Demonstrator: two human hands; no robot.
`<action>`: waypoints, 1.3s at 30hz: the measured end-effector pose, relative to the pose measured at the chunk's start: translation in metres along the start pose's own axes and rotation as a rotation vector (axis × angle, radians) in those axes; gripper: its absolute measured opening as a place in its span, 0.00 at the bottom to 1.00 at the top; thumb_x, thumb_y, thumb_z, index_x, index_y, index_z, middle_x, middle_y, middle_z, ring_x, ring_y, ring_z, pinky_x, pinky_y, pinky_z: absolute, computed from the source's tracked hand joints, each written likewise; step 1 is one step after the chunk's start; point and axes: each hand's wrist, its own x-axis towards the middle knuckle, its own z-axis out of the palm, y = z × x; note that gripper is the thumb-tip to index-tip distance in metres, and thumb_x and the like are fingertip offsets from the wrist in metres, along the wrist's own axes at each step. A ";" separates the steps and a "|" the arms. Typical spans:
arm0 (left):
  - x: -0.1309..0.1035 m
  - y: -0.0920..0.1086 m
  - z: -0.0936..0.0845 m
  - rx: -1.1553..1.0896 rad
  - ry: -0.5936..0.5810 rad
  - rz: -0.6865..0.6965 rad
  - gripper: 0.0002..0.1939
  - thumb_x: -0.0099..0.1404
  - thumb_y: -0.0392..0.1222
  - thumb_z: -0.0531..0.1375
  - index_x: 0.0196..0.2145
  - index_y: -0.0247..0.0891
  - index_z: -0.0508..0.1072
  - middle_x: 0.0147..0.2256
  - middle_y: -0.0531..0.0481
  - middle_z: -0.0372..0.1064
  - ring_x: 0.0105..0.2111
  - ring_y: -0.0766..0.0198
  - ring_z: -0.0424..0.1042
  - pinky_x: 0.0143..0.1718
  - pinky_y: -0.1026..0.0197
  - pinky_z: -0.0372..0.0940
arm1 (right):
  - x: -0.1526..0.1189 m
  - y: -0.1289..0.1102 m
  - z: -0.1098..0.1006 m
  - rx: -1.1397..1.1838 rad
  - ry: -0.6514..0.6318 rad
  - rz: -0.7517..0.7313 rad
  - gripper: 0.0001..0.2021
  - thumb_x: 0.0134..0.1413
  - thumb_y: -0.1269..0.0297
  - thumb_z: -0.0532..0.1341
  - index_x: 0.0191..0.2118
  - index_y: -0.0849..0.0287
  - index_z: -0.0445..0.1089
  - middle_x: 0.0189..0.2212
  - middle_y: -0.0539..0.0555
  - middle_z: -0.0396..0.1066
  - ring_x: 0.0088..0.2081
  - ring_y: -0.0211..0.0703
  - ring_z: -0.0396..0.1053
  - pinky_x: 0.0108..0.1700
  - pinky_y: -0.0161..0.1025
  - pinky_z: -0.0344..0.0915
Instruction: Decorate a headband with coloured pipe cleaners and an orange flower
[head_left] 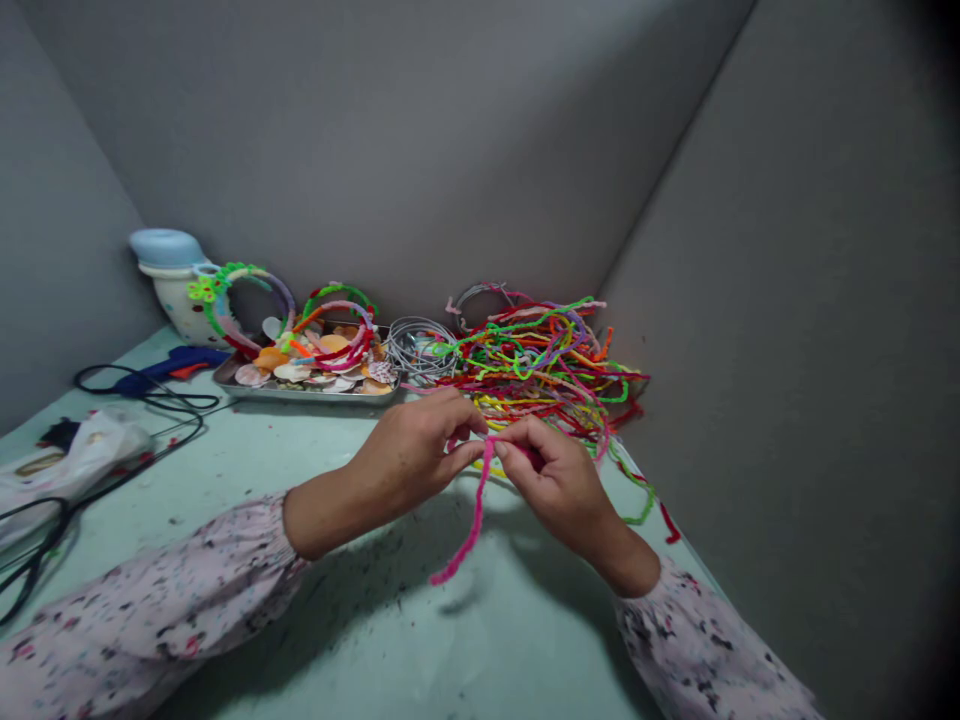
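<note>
A pink fuzzy stem (477, 515) hangs in a curve from between my fingertips, its free end pointing down and left over the table. My left hand (424, 440) pinches the pink stem near its bend, and a bit of pink shows behind the fingers. On the other side, my right hand (551, 475) closes thumb and forefinger on the same stem, with more pink visible at its palm side. Just behind both hands lies a tangled heap of coloured fuzzy stems (555, 350).
A metal tray (315, 396) of shells carries colourful fuzzy rings. Beside it sits a coil of silver wire (420, 348). Leftward are a blue-lidded cup (184, 290), a blue-handled tool (169, 368), black cable (199, 430) and a plastic bag (97, 455). Walls border the table (480, 640).
</note>
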 end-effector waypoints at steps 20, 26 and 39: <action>-0.001 -0.002 0.002 -0.728 -0.189 -0.383 0.12 0.56 0.46 0.63 0.28 0.34 0.68 0.22 0.57 0.60 0.22 0.72 0.56 0.22 0.68 0.51 | -0.004 0.007 0.006 -0.286 0.062 -0.346 0.05 0.58 0.70 0.56 0.36 0.58 0.68 0.27 0.51 0.70 0.29 0.38 0.65 0.33 0.37 0.59; -0.001 -0.007 0.004 -0.545 -0.209 -0.399 0.12 0.59 0.48 0.60 0.28 0.36 0.69 0.22 0.57 0.59 0.23 0.70 0.56 0.22 0.68 0.50 | -0.003 0.009 0.008 -0.343 0.038 -0.373 0.05 0.58 0.70 0.55 0.35 0.59 0.68 0.26 0.51 0.69 0.28 0.38 0.64 0.32 0.37 0.58; 0.002 -0.005 0.001 -0.500 -0.244 -0.414 0.12 0.59 0.45 0.57 0.25 0.34 0.69 0.20 0.57 0.56 0.22 0.70 0.54 0.24 0.66 0.50 | -0.003 0.007 0.005 -0.311 -0.029 -0.379 0.04 0.57 0.70 0.55 0.33 0.59 0.67 0.25 0.51 0.68 0.27 0.38 0.64 0.32 0.37 0.58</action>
